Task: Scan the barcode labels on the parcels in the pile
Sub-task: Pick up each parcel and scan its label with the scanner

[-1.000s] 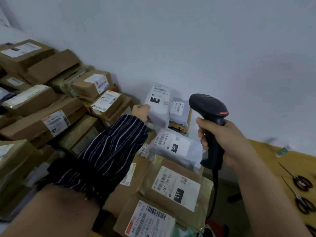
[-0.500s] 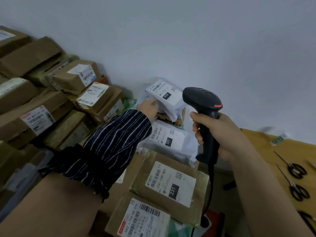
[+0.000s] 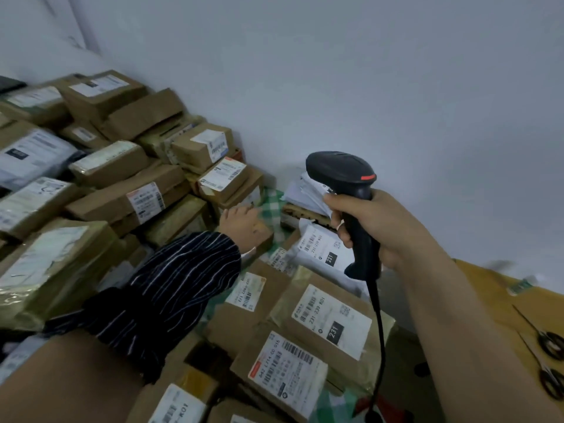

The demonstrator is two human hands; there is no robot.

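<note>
at the far edge of the pile [image 3: 146, 190], against the wall, white mailer bags [image 3: 305, 193] lie on a brown box [image 3: 302, 213], just behind the scanner [image 3: 338, 172]. the right hand [image 3: 384, 230] wraps its fingers tight round the scanner handle. the left hand [image 3: 241, 221] lies on a brown parcel [image 3: 265, 239] beside the checked cloth [image 3: 270, 209]; whether it holds anything, i cannot tell. i judge the bags light, soft and slippery, so it is better to pinch a corner and flatten the label; the boxes look stiff and are best taken by the edges.
</note>
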